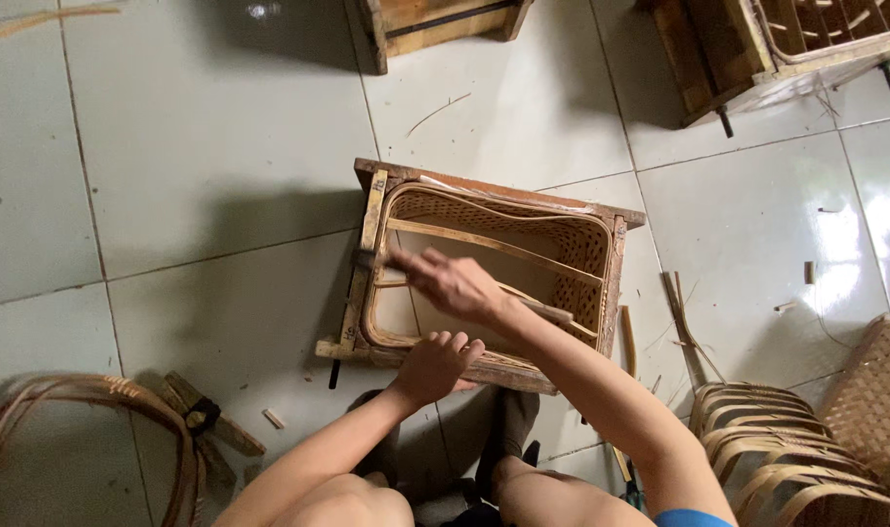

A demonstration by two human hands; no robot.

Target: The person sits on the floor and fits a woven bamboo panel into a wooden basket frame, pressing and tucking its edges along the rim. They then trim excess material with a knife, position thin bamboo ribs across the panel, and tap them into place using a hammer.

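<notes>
A wooden box frame stands on the tiled floor with a woven rattan basket fitted inside it. My left hand rests on the frame's near edge, fingers curled over the basket rim. My right hand reaches across the basket's opening toward its left rim and pinches a thin cane strip there. A dark clamp sits on the left rim just beyond the fingertips. A flat cane strip crosses the inside of the basket.
Two more wooden frames stand at the top centre and top right. Stacked bent cane rims and a woven panel lie at the lower right. Coiled cane lies lower left. Offcuts litter the tiles.
</notes>
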